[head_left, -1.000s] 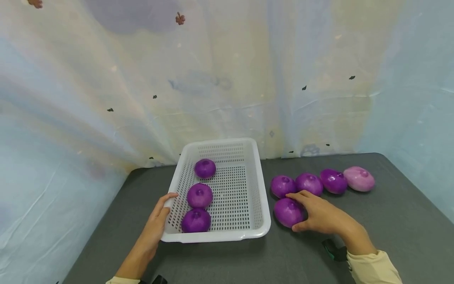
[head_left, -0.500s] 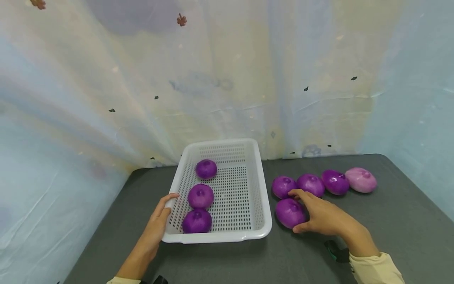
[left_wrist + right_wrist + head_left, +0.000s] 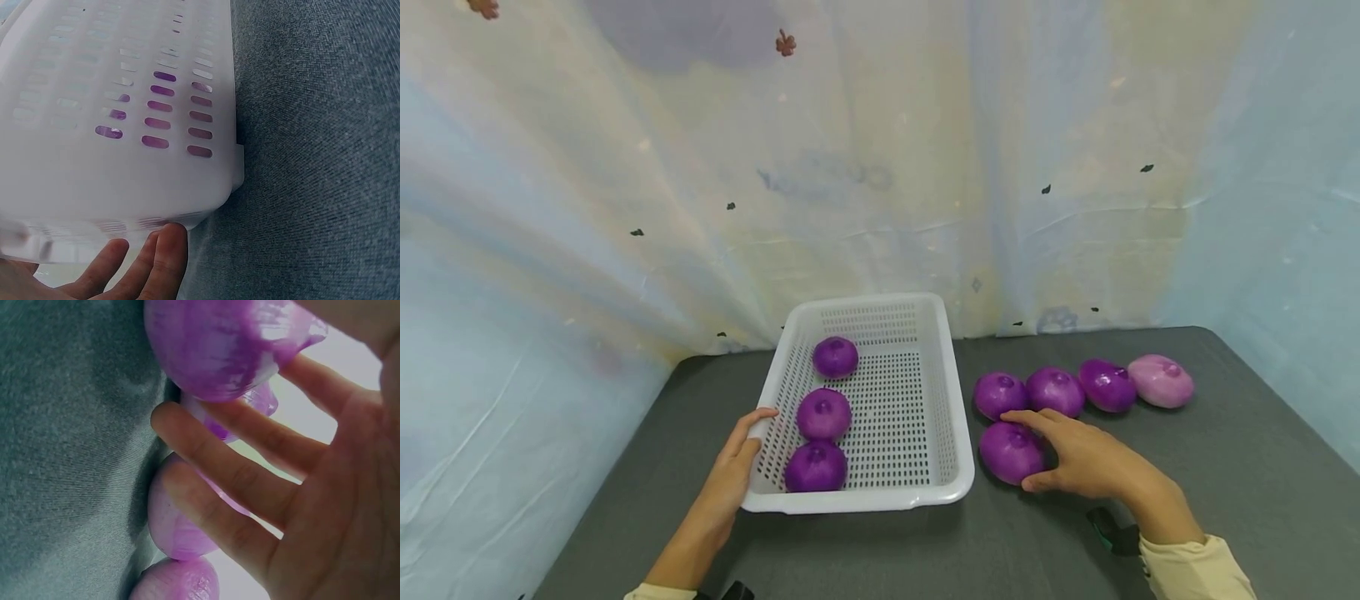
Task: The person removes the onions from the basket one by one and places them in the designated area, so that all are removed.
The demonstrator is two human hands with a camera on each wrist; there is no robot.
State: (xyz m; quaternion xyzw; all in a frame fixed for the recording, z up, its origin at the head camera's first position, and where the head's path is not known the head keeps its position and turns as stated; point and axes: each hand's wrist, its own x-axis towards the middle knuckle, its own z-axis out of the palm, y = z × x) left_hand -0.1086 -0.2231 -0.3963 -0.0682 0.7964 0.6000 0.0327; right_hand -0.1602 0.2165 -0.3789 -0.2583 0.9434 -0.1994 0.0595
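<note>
A white perforated plastic basket (image 3: 955, 450) sits on the dark table, with three purple onions in a column along its left side, such as the middle onion (image 3: 823, 414). My left hand (image 3: 730, 462) grips the basket's left rim; in the left wrist view its fingers (image 3: 165, 262) lie against the outer wall. Right of the basket, my right hand (image 3: 1086, 454) holds a purple onion (image 3: 1009, 452) resting on the table, thumb on the near side and index finger over the far side. In the right wrist view other fingers (image 3: 237, 475) extend behind this onion (image 3: 206, 350).
Behind the held onion, a row of onions runs right: two purple onions (image 3: 1000, 395), a glossy darker onion (image 3: 1107, 385) and a paler pink onion (image 3: 1161, 381). A patterned curtain (image 3: 880, 167) hangs behind the table (image 3: 970, 550).
My right hand's index finger has shifted slightly left and flattened over the onion. The left hand, the basket and the onions have stayed in place.
</note>
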